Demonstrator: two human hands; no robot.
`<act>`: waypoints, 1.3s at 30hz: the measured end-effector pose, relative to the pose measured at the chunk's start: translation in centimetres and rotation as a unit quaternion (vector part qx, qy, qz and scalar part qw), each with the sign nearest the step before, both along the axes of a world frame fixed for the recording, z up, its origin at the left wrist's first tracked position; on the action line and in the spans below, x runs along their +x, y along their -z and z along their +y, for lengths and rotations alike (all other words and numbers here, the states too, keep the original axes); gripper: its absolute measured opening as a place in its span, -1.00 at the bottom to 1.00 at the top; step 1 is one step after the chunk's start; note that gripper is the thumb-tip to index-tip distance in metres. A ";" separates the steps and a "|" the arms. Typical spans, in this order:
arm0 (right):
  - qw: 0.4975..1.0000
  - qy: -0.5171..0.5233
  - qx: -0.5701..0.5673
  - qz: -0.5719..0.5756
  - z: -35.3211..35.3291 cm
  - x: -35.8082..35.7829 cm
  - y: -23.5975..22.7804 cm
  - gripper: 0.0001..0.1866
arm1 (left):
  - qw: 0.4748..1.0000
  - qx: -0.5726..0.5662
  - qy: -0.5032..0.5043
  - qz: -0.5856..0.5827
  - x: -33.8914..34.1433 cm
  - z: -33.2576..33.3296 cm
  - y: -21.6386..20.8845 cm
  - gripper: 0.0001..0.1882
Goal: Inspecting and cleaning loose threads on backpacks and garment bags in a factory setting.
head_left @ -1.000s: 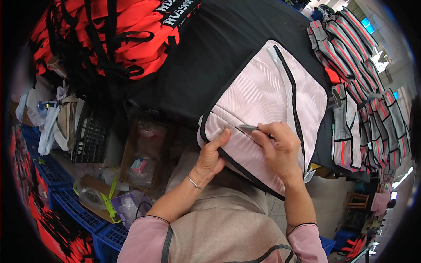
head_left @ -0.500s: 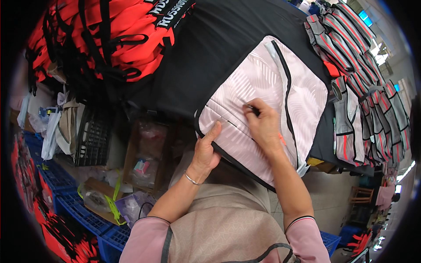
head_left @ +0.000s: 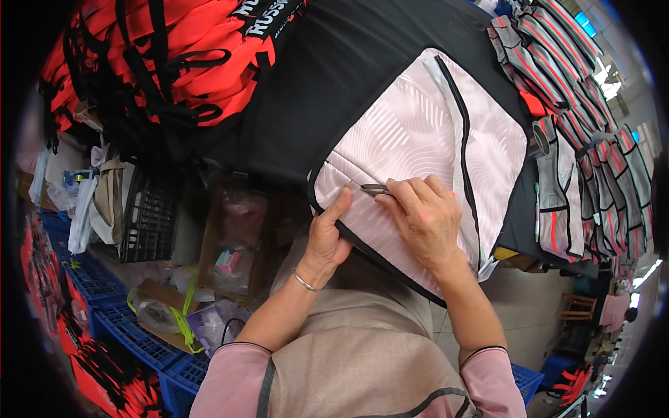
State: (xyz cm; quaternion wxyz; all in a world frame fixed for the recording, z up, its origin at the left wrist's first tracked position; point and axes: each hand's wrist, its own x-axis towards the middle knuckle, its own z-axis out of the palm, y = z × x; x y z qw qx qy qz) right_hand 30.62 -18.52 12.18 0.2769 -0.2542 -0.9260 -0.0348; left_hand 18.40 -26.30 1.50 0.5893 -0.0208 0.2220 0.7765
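A pale pink patterned fabric panel (head_left: 397,132) with black edging lies tilted across the black-covered surface. A black zipper (head_left: 463,132) runs down its right part. My left hand (head_left: 326,240) grips the panel's near left edge, thumb on top and fingers hidden beneath. In my right hand (head_left: 426,219) is a pair of small dark thread snips (head_left: 375,189). Their tip points left, close to a seam line on the panel and just right of my left thumb. Whether the blades touch the fabric I cannot tell.
Red bags with black straps (head_left: 188,63) are heaped at the far left. Grey pieces with red stripes (head_left: 550,63) hang or lie stacked at the right. A black crate (head_left: 148,216), an open cardboard box (head_left: 209,258) and blue plastic pallets (head_left: 132,334) stand at lower left.
My right hand has turned and come lower, bringing the snips' tip left and down toward my left thumb. My left hand keeps its hold on the panel's edge.
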 end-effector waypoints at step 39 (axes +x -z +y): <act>0.999 0.012 0.026 0.043 -0.9 4.3 1.2 -0.75 | 0.965 -0.074 -0.081 0.236 5.9 -0.7 -1.5 -0.42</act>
